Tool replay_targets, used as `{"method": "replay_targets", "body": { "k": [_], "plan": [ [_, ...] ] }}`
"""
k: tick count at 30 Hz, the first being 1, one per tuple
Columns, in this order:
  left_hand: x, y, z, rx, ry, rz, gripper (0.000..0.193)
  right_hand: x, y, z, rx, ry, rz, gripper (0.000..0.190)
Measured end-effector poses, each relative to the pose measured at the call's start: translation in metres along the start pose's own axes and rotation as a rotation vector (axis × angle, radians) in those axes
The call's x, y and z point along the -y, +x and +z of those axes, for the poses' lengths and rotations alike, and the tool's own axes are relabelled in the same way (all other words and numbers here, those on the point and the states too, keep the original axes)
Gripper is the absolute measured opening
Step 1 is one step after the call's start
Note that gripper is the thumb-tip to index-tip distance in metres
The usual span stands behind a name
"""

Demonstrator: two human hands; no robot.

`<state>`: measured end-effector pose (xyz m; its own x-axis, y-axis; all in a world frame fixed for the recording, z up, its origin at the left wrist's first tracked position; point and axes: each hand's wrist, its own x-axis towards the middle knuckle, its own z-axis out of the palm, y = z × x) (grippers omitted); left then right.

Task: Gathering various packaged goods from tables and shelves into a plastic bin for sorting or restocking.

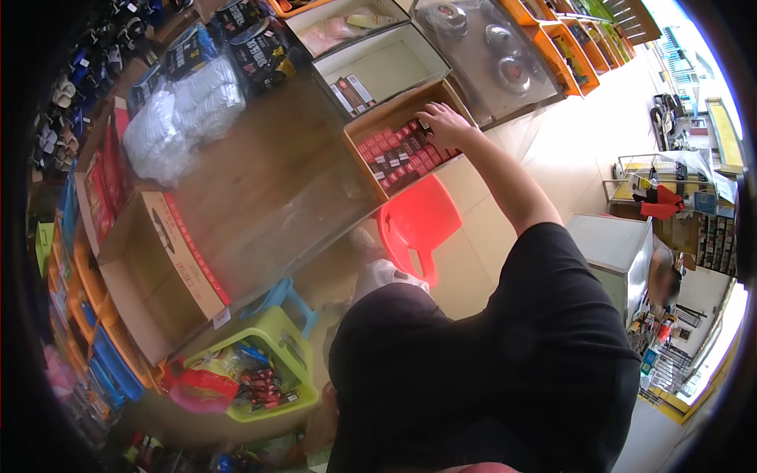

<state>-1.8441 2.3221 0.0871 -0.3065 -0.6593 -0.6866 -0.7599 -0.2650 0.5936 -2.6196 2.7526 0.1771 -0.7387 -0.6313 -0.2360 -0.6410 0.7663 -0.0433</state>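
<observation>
My right hand [446,125] reaches into an open cardboard box [365,121] from its right side. Its fingers bend over the small red and dark packets [402,154] packed in rows there; one dark packet with a pale end lies at the fingertips, and a grip on it cannot be made out. Low down, beside my dark clothing, a blurred skin-coloured shape may be my left hand [322,420]; its fingers are not discernible. Near it, a green plastic basket [310,360] holds red-and-dark packets and plastic-wrapped goods.
A lidless box [408,53] with a few packets adjoins the cardboard box. Wrapped white goods [183,112] and an open carton [148,266] lie on the plastic-covered table [272,154]. A red plastic chair [429,219] and a blue stool [284,295] are close by. A person sits at far right.
</observation>
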Motion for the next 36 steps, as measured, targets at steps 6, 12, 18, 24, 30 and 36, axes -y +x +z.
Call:
{"method": "replay_targets", "body": {
  "k": [6, 12, 18, 24, 30, 36],
  "plan": [
    [-0.009, -0.029, 0.007, 0.026, -0.088, -0.143, 0.035, -0.019, 0.036, -0.003, 0.304, 0.061, 0.096, 0.061],
    [-0.011, -0.054, 0.014, 0.055, -0.214, -0.263, 0.035, -0.027, 0.035, 0.017, 0.289, 0.081, 0.042, 0.061],
    [-0.017, -0.073, 0.020, 0.104, -0.355, -0.367, 0.035, -0.032, 0.028, 0.017, 0.229, 0.050, 0.002, 0.053],
    [-0.062, -0.088, 0.057, 0.067, -0.260, -0.453, 0.035, -0.025, 0.018, 0.014, 0.119, 0.002, -0.025, 0.051],
    [-0.033, -0.058, 0.046, 0.040, 0.045, -0.498, 0.033, -0.014, -0.001, 0.012, -0.159, 0.010, -0.009, 0.052],
    [0.011, -0.054, 0.030, 0.141, -0.018, -0.409, 0.033, -0.012, 0.004, 0.020, -0.199, -0.015, 0.036, 0.052]
  ]
}}
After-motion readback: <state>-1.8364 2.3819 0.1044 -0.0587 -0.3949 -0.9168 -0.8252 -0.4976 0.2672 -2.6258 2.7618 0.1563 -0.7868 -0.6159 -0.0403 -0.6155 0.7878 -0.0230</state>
